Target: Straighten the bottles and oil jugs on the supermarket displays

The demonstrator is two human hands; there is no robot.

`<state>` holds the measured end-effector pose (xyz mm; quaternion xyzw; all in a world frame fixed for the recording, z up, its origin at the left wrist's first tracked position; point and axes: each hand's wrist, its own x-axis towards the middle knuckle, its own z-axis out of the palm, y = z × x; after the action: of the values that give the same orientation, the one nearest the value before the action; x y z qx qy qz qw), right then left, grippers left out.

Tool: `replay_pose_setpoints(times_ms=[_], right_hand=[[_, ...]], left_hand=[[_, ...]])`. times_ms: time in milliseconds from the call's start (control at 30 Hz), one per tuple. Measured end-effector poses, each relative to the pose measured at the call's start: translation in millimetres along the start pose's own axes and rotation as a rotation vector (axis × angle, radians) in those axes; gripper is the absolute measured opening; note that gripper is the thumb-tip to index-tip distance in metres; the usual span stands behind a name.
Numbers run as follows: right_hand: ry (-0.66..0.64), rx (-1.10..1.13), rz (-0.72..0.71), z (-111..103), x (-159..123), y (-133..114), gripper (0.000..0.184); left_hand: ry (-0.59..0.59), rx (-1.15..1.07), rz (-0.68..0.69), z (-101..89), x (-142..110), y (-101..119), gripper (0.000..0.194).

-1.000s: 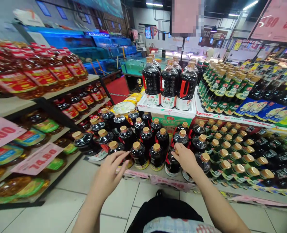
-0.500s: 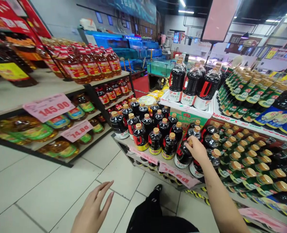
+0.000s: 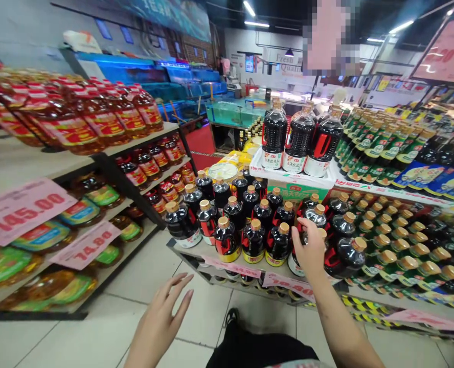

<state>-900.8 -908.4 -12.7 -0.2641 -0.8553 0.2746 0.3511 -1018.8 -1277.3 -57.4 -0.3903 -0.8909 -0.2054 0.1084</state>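
My right hand [image 3: 310, 249] is closed round the neck of a dark soy sauce bottle [image 3: 299, 255] at the front edge of a low display shelf [image 3: 196, 251]. Rows of like bottles with tan caps [image 3: 253, 238] stand to its left and behind it. My left hand [image 3: 161, 321] hovers open over the floor, fingers spread, holding nothing, short of the shelf front. Pink price tags [image 3: 234, 267] hang on the shelf edge below the bottles.
A shelf unit of cooking oil bottles [image 3: 92, 120] with pink price cards [image 3: 20, 209] stands on the left. Large soy jugs [image 3: 298, 138] sit on a raised white tray. Green-labelled bottles [image 3: 380, 143] fill the right. Tiled floor [image 3: 96, 332] lies between.
My view has swung back to the right and the display is nearer. My left hand rose a little, still open. My right hand stays on the same bottle.
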Motion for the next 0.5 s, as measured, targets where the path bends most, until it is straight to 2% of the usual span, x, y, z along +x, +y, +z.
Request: replay_pose_setpoints(times_ms=[133,233,300,367,500], right_hand=[[-0.108,-0.087,0.194,67,9,-10,0.049],[-0.094,-0.136,0.287,102,9,-3,0.038],[-0.096,-0.126,0.279,112,9,2,0.026],[-0.127,-0.095,0.248,113,11,6,0.019],[-0.188,-0.009,0.205,107,17,10,0.012]], left_hand=[[-0.053,-0.215,0.105,-18.1,54,-27,0.035],[-0.089,-0.276,0.156,-25.7,81,-53,0.031],[-0.118,-0.295,0.183,-25.3,96,-72,0.03],[-0.146,-0.295,0.22,-22.0,110,-87,0.03],[-0.152,-0.286,0.307,-13.8,135,-100,0.03]])
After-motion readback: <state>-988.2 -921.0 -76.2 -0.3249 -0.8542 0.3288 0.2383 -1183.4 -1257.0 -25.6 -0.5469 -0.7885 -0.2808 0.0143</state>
